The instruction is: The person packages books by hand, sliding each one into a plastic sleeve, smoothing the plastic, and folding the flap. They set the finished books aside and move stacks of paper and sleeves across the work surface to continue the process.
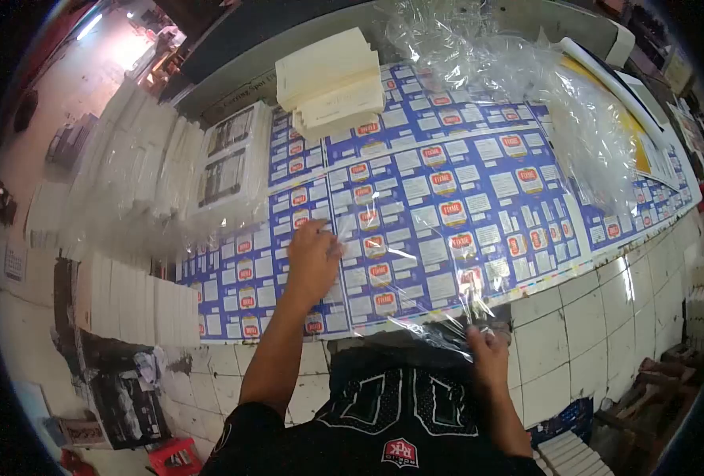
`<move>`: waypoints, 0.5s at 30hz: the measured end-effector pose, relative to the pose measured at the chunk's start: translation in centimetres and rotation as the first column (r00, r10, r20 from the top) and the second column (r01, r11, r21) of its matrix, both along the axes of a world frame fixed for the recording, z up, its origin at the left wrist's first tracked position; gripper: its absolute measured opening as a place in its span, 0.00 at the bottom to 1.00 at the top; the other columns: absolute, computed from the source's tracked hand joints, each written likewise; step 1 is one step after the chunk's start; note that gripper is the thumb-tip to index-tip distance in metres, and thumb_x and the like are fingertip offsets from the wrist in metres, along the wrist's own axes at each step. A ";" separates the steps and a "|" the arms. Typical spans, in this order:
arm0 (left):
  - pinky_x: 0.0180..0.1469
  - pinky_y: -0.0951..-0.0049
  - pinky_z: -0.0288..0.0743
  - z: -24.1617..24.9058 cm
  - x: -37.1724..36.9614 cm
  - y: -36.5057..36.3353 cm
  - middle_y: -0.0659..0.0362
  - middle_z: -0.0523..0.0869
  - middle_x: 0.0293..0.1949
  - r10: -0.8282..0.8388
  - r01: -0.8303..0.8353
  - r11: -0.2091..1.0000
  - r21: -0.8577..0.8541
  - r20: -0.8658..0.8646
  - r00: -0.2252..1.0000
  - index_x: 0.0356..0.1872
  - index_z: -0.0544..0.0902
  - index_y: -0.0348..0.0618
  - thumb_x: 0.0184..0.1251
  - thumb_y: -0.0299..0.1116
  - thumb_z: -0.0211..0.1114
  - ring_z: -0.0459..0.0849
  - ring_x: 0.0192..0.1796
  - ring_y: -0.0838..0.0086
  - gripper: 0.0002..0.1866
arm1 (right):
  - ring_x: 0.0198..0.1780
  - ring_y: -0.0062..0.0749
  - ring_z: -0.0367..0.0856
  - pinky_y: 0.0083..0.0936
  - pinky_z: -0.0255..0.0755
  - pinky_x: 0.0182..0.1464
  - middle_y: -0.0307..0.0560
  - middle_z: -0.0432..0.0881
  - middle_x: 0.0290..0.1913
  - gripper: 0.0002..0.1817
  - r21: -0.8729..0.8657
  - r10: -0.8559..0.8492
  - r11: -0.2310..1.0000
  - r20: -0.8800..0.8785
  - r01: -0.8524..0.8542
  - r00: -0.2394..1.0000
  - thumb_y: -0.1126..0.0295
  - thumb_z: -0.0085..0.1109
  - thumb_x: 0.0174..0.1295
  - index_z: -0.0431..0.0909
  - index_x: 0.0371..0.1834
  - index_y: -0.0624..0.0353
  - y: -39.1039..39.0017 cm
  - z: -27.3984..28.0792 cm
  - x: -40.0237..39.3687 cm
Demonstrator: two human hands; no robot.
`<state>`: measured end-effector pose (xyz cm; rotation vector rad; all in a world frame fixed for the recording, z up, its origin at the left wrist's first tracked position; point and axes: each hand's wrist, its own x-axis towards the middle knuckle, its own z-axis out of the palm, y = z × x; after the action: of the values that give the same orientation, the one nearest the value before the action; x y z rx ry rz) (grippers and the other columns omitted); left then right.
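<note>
A clear plastic bag [415,270] stretches between my two hands above blue printed sheets [399,190] that cover the table. My left hand [314,258] has its fingers curled at the bag's left side; the exact grip is partly blurred. Near the table's front edge, my right hand [488,353] pinches the near right part of the bag, which is creased and shiny there. The printed pattern shows through the film.
More crumpled clear plastic bags [518,71] lie at the back right. Cream folded card [332,79] sits at the back. Plastic-wrapped stacks [130,166] and a printed pack [229,155] stand to the left. White bundles [134,301] are at the front left.
</note>
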<state>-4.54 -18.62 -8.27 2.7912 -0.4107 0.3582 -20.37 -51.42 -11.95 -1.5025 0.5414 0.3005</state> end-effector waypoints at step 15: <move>0.47 0.73 0.80 5.3 -3.2 1.1 0.49 0.88 0.43 -0.339 -0.721 0.296 -0.627 -0.774 0.534 0.51 0.82 0.33 0.77 0.35 0.52 0.86 0.44 0.71 0.16 | 0.22 0.23 0.70 0.24 0.65 0.26 0.42 0.76 0.21 0.17 -0.424 0.262 0.888 0.152 -0.177 0.953 0.63 0.58 0.68 0.81 0.31 0.69 -4.1 6.6 8.3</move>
<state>-7.77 -17.49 -2.99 1.4087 0.4132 -0.5807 -12.12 -55.52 -5.38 -1.9827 0.2729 0.2107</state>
